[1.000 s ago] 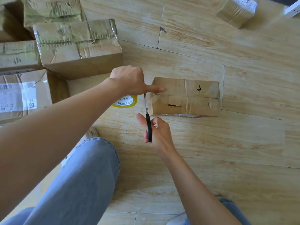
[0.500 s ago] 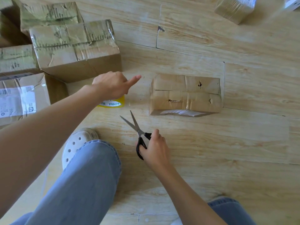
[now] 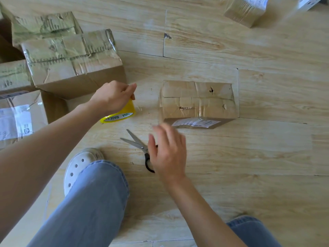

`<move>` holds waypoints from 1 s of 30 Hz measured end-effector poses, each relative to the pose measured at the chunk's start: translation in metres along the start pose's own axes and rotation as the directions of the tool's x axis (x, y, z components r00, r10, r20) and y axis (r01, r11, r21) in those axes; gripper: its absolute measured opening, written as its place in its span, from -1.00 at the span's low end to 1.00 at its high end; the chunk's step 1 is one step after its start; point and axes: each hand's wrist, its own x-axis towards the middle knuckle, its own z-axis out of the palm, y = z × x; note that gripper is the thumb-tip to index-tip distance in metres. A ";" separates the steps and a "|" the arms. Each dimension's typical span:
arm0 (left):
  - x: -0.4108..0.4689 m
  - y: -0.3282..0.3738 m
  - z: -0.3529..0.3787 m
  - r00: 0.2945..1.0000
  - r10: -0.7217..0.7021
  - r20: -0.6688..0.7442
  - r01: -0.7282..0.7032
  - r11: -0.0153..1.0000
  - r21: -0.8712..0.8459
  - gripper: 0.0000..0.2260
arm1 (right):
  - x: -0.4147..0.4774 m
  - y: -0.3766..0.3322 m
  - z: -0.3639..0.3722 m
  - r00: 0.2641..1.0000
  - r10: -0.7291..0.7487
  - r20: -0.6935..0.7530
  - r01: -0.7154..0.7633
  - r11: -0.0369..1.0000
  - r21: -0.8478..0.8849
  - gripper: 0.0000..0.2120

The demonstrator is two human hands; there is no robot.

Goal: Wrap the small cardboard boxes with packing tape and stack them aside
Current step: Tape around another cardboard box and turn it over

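Head view puts the small cardboard box (image 3: 197,102) on the wooden floor (image 3: 249,166), a little right of centre and apart from both hands. From where I stand this looks like the close of one wrapping round. With the box under tape and nothing cutting, I judge the step in hand to be the turn from taping to setting it aside. The next move calls for a free hand to press down any loose tape end, then a lift across to the wrapped boxes (image 3: 71,56) piled at the left.

The box itself is worn, with glossy tape banding its top, creases, a couple of small tears and a dark puncture. A white label shows on its near side (too small to read).

Just left of it, the left hand (image 3: 114,97) curls over the yellow tape roll (image 3: 122,113) and grips it against the floor. Nearer the person, the right hand (image 3: 169,152) hovers blurred, fingers straight and spread, holding nothing. Beneath it the scissors (image 3: 137,143) lie on the floor with their blades apart, and their black handle is partly hidden by that hand. Another taped box (image 3: 246,9) sits well apart at the far right. A white shoe (image 3: 80,166) and denim knee fill the near edge.
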 end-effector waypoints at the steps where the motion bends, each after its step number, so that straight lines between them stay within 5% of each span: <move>1: -0.001 0.000 -0.001 1.000 0.002 -0.003 -0.002 1.000 -0.002 -0.57 | 0.019 0.000 -0.003 0.993 0.010 -0.117 -0.007 0.999 0.032 -0.81; 4: -0.004 0.002 -0.002 1.000 0.009 -0.009 -0.009 1.000 -0.013 -0.61 | 0.069 0.006 -0.005 0.986 0.099 -0.132 -0.100 0.995 -0.003 -0.71; 9: -0.005 0.000 -0.005 1.000 -0.008 -0.013 0.008 1.000 -0.012 -0.62 | 0.089 0.017 0.012 0.950 0.247 0.190 -0.231 0.968 -0.102 -0.61; 19: -0.012 0.009 -0.008 1.000 0.005 0.017 -0.003 0.998 -0.067 -0.72 | 0.082 0.007 0.024 0.944 0.323 0.070 -0.312 0.941 -0.132 -0.72; 24: -0.019 0.017 -0.022 0.993 0.042 0.107 -0.016 0.972 -0.236 -0.76 | 0.084 0.005 0.012 0.951 0.282 0.131 -0.291 0.955 0.055 -0.65; 27: -0.027 0.025 -0.034 0.982 0.086 0.170 -0.023 0.940 -0.342 -0.81 | 0.086 -0.004 0.007 0.988 0.140 0.060 -0.146 0.983 0.112 -0.70; 30: -0.032 0.030 -0.044 0.964 0.170 0.205 -0.088 0.929 -0.360 -0.69 | 0.092 -0.019 0.007 0.959 0.165 0.230 -0.214 0.955 0.206 -0.69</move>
